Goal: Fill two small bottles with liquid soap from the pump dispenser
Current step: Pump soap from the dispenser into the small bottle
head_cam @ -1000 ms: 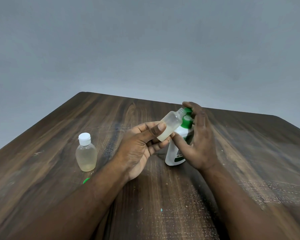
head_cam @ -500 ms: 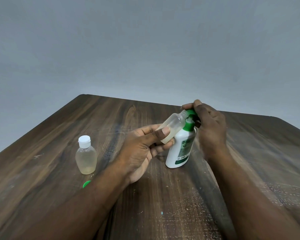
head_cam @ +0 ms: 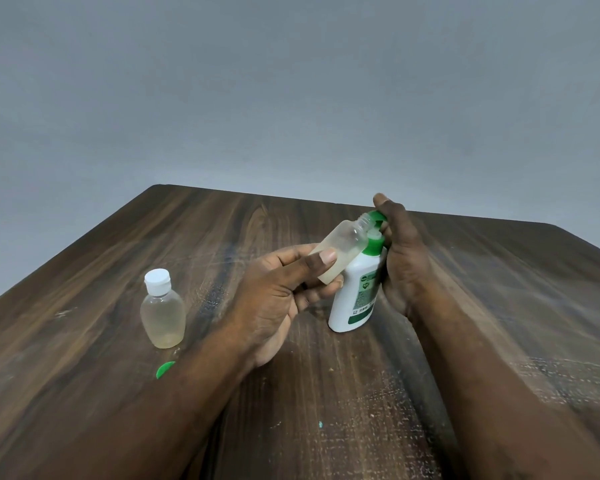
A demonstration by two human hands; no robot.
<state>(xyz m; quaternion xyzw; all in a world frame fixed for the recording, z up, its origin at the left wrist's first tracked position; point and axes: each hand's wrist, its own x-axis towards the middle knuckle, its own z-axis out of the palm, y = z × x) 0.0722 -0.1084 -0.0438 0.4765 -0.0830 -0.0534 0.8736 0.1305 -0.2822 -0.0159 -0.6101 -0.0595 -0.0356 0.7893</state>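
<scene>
The left hand (head_cam: 274,299) pinches the tilted bottle (head_cam: 343,249), the right hand (head_cam: 400,261) wraps the dispenser (head_cam: 355,299): mouth under spout (head_cam: 376,215), press slowly.

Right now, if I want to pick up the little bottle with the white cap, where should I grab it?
I'd grab the capped bottle round its wide body, just under the white cap. It stands upright on the table, so the sides are easy to pinch. Come from the left: the person's left forearm lies close on its right.
</scene>
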